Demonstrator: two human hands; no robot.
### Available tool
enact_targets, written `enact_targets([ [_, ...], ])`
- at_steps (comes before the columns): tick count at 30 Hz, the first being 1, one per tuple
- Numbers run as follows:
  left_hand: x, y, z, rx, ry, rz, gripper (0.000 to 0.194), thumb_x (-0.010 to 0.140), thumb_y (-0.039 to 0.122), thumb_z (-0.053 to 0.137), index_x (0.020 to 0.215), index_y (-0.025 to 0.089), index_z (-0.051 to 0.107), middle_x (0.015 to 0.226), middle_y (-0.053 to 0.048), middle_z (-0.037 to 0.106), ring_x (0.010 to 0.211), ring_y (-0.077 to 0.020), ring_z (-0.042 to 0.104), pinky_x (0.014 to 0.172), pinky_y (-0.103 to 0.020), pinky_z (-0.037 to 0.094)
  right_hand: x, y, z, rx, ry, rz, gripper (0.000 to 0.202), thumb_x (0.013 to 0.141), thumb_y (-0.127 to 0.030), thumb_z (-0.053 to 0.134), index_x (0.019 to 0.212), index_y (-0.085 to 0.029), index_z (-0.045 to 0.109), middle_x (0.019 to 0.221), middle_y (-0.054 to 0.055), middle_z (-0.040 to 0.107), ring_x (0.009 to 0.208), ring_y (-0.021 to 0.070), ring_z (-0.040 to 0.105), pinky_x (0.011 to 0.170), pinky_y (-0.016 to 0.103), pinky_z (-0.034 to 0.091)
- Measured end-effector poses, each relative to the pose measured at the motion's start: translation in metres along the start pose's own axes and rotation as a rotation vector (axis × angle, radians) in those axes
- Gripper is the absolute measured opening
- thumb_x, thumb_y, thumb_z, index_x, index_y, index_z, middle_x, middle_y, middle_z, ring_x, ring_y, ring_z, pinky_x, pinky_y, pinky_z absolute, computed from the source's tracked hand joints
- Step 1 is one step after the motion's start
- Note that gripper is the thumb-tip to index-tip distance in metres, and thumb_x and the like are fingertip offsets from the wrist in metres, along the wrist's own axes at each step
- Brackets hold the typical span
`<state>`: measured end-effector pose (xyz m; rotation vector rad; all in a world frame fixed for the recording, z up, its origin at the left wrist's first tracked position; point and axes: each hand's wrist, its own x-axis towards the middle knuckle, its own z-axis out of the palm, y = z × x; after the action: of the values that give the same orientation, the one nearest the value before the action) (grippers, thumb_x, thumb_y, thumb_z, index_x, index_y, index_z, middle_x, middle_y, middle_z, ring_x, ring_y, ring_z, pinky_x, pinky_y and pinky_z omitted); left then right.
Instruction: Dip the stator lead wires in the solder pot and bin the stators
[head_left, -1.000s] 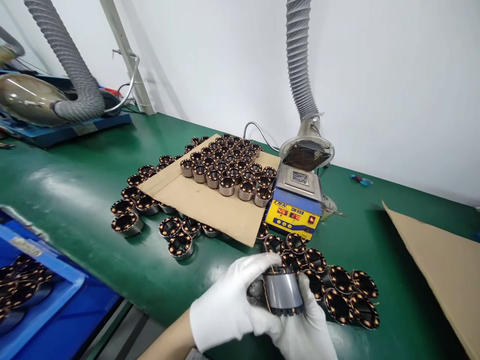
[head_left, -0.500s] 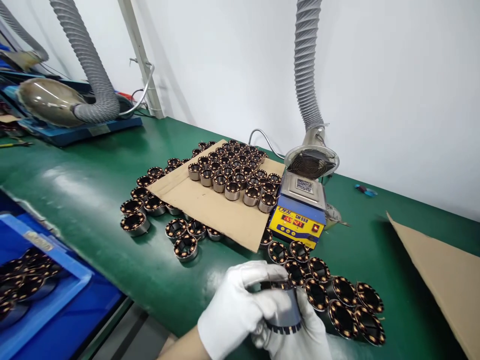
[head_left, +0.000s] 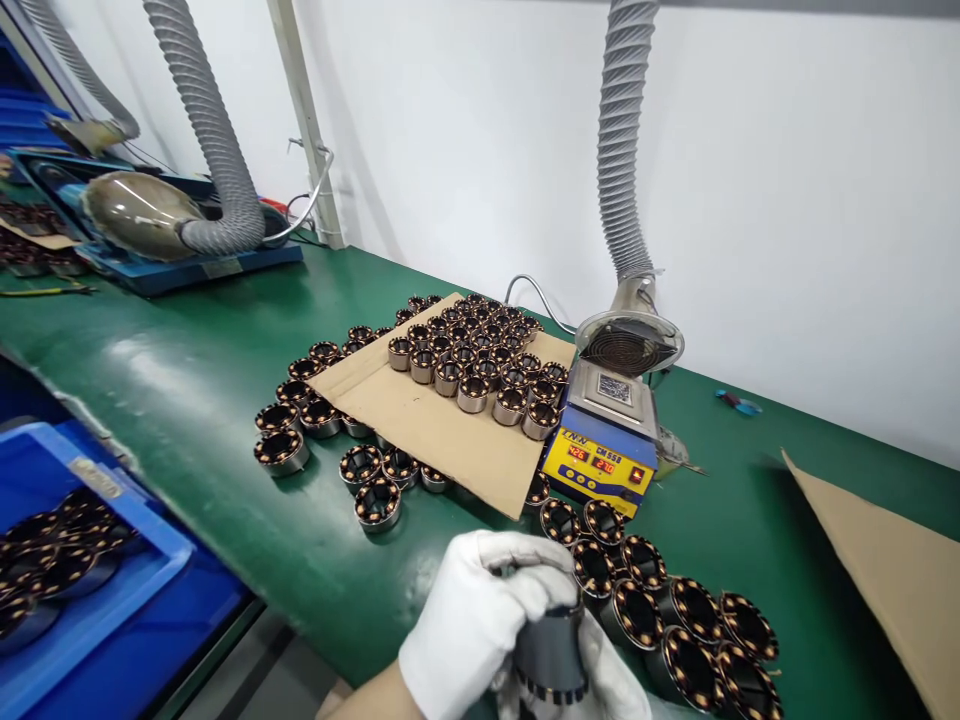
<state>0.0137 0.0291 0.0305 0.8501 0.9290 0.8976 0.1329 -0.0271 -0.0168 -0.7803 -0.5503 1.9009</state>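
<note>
Both my hands wear white gloves and meet at the bottom of the view around one motor stator (head_left: 551, 650), a grey metal ring with dark slotted ends. From the left, my left hand (head_left: 480, 615) is closed on it, fingers curled over its upper end. My right hand (head_left: 611, 675) wraps it from below and the right, mostly hidden behind it. Just to the right, several more stators (head_left: 637, 612) with copper windings stand on the green bench (head_left: 442, 560).
Rows of stators (head_left: 472, 392) sit on a cardboard sheet (head_left: 420, 420), with others around it. Beside it stands a yellow-blue soldering pot unit (head_left: 600, 470) under an extraction hose (head_left: 622, 160). A blue crate (head_left: 127, 490) of stators is at left; another cardboard sheet (head_left: 885, 560) lies right.
My left fingers have moved over the stator's upper end, hiding it more, and the stator sits slightly lower. The view has shifted a little. The unit's display digits have changed.
</note>
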Motion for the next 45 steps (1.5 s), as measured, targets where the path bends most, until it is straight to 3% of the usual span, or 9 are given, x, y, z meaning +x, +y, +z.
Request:
enact_targets([
  [4, 0.005, 0.003, -0.012, -0.072, 0.153, 0.140, 0.015, 0.064, 0.021, 0.070, 0.078, 0.016, 0.072, 0.069, -0.001, 0.074, 0.067, -0.0140, 0.066, 0.066, -0.022, 0.051, -0.002, 0.011, -0.004, -0.280, 0.346, -0.324, 0.067, 0.054, -0.042, 0.088, 0.114, -0.025, 0.062, 0.089, 0.007, 0.074, 0.062, 0.0215, 0.067, 0.056, 0.032, 0.053],
  [9, 0.011, -0.003, -0.007, -0.214, -0.131, 0.006, 0.050, 0.053, 0.036, 0.086, 0.096, 0.016, 0.070, 0.094, -0.008, 0.076, 0.088, -0.0203, 0.069, 0.080, -0.029, 0.053, 0.001, 0.032, -0.009, -0.667, 0.716, -0.875, 0.066, 0.045, -0.009, 0.089, 0.104, -0.030, 0.069, 0.110, 0.006, 0.070, 0.107, 0.0304, 0.063, 0.095, 0.041, 0.049],
  [16, 0.010, 0.003, -0.013, -0.465, 0.081, 0.171, 0.031, 0.061, 0.039, 0.084, 0.081, 0.018, 0.074, 0.062, 0.000, 0.072, 0.066, -0.0134, 0.070, 0.068, -0.020, 0.053, 0.002, 0.034, -0.010, -0.607, 0.596, -0.947, 0.058, 0.052, -0.014, 0.087, 0.102, -0.035, 0.067, 0.113, 0.006, 0.066, 0.106, 0.0311, 0.061, 0.082, 0.047, 0.056],
  [22, 0.012, 0.004, -0.015, -0.042, -0.109, -0.037, 0.021, 0.049, 0.004, 0.072, 0.066, 0.016, 0.074, 0.064, 0.001, 0.072, 0.061, -0.0121, 0.063, 0.062, -0.020, 0.050, 0.001, 0.033, -0.004, -0.601, 0.682, -1.012, 0.063, 0.048, -0.011, 0.088, 0.102, -0.036, 0.067, 0.111, 0.005, 0.066, 0.104, 0.0300, 0.061, 0.081, 0.045, 0.055],
  [27, 0.009, 0.004, -0.008, -0.202, 0.132, 0.135, 0.003, 0.057, 0.018, 0.069, 0.059, 0.016, 0.070, 0.055, 0.003, 0.066, 0.054, -0.0092, 0.056, 0.057, -0.019, 0.046, -0.005, 0.035, -0.014, -0.594, 0.611, -0.900, 0.061, 0.052, -0.013, 0.087, 0.104, -0.037, 0.065, 0.116, 0.006, 0.065, 0.109, 0.0313, 0.059, 0.077, 0.044, 0.058],
  [32, 0.005, 0.011, -0.010, -0.038, 0.088, 0.093, 0.034, 0.051, 0.012, 0.075, 0.085, 0.018, 0.074, 0.085, -0.001, 0.075, 0.078, -0.0159, 0.066, 0.070, -0.023, 0.052, -0.004, 0.036, -0.036, -0.758, 0.574, -1.008, 0.065, 0.055, -0.014, 0.086, 0.112, -0.034, 0.061, 0.117, 0.006, 0.066, 0.108, 0.0316, 0.062, 0.088, 0.049, 0.055],
  [37, 0.003, 0.006, 0.001, -0.085, 0.081, -0.062, 0.021, 0.052, 0.021, 0.074, 0.073, 0.014, 0.072, 0.065, 0.002, 0.069, 0.060, -0.0101, 0.059, 0.060, -0.021, 0.048, 0.000, 0.033, -0.048, -1.145, 0.452, -1.248, 0.055, 0.067, -0.016, 0.078, 0.119, -0.021, 0.060, 0.117, 0.012, 0.065, 0.102, 0.0292, 0.067, 0.077, 0.042, 0.061],
  [41, 0.003, 0.004, 0.007, -0.128, 0.155, -0.101, 0.019, 0.044, 0.021, 0.075, 0.056, 0.013, 0.063, 0.054, 0.003, 0.062, 0.052, -0.0078, 0.052, 0.053, -0.020, 0.042, 0.001, 0.032, -0.036, -1.135, 0.528, -1.258, 0.054, 0.070, -0.015, 0.075, 0.120, -0.020, 0.057, 0.117, 0.012, 0.065, 0.104, 0.0299, 0.065, 0.080, 0.044, 0.059],
  [45, 0.009, 0.000, 0.004, -0.059, 0.181, -0.054, 0.027, 0.042, 0.016, 0.075, 0.068, 0.013, 0.068, 0.066, -0.001, 0.069, 0.060, -0.0125, 0.059, 0.059, -0.024, 0.046, 0.003, 0.036, -0.037, -1.146, 0.529, -1.247, 0.060, 0.068, -0.017, 0.077, 0.123, -0.022, 0.055, 0.120, 0.012, 0.063, 0.103, 0.0305, 0.066, 0.078, 0.043, 0.060],
])
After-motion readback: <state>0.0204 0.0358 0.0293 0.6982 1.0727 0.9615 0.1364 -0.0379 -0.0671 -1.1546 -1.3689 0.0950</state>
